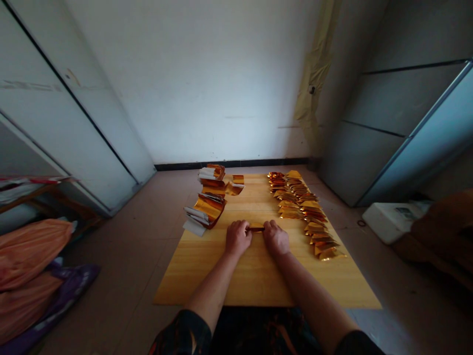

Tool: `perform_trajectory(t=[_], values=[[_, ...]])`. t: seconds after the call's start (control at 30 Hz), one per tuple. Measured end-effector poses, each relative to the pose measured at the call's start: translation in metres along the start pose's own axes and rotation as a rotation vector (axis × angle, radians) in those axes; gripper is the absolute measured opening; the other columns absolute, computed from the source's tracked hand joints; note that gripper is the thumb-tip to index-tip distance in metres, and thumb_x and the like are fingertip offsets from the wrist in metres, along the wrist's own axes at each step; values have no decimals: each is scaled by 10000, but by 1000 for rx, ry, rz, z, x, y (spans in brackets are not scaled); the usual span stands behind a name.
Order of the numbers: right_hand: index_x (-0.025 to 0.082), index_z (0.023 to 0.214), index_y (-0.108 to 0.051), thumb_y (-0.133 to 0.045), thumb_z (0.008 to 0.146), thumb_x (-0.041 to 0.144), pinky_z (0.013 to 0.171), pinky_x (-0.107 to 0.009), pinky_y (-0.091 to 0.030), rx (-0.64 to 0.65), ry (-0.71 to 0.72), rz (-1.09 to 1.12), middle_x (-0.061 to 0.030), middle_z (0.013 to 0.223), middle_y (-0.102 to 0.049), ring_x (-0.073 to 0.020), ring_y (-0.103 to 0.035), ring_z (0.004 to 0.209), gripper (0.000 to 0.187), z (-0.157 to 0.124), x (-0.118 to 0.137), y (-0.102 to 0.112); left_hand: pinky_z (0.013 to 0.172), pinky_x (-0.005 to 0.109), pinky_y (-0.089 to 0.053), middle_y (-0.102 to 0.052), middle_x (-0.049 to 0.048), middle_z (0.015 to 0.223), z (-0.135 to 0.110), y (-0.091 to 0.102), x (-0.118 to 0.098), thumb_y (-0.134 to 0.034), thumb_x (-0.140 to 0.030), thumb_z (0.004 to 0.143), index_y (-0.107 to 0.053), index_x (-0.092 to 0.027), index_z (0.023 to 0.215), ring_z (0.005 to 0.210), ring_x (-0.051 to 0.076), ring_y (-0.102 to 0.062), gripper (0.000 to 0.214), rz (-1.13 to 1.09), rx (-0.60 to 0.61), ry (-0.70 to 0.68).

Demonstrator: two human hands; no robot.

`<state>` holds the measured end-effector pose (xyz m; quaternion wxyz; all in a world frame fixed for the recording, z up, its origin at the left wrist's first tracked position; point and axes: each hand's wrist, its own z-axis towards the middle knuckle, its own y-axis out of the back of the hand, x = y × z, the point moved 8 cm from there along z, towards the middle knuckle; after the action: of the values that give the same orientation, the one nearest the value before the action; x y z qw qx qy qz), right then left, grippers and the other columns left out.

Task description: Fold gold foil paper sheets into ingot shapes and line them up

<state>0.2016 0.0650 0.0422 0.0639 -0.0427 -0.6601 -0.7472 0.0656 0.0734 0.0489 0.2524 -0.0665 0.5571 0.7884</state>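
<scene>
Between my two hands, near the middle of the wooden board (254, 276), is a narrow folded piece of gold foil paper (255, 227). My left hand (237, 237) pinches its left end, and my right hand (276, 237) grips the right end. To the left lie curled stacks of gold foil paper sheets (210, 207) with pale backs. Two loose foil sheets (235, 188) rest beside them. On the right, folded gold foil pieces (314, 214) overlap in two long rows. My fingertips partly hide the ends of the held piece.
A white wall (221, 88) with a black skirting stands behind the board. At the right are a grey cabinet (380, 128) and a white box (388, 222) on the floor. Orange cloth (33, 251) and a purple bag (70, 291) lie at the left.
</scene>
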Motion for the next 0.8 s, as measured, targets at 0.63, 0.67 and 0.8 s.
perform_trajectory(t=[0.63,0.67,0.8], values=[[195,905,-568,-433,842,187,599,-210,-335,-140,15,258,-22,888,-585,-111,-530,699,149,-7,-14,4,693,220,-405,-646,0,734,-2,-1,21,-559,-86,733,-606,-191,752,717,123,-571,117,-208,-63,152],[193,922,-568,-435,831,179,610,-207,-344,-160,20,297,-24,897,-588,-112,-529,700,162,-7,-16,4,688,217,-404,-647,-1,732,-1,0,21,-558,-87,732,-609,-190,748,710,119,-570,116,-215,-65,157],[176,945,-573,-427,804,161,637,-207,-377,-228,10,420,-45,923,-594,-122,-538,716,203,-8,-24,7,670,213,-401,-655,0,722,0,1,21,-557,-104,739,-622,-184,735,678,110,-563,103,-221,-56,182]])
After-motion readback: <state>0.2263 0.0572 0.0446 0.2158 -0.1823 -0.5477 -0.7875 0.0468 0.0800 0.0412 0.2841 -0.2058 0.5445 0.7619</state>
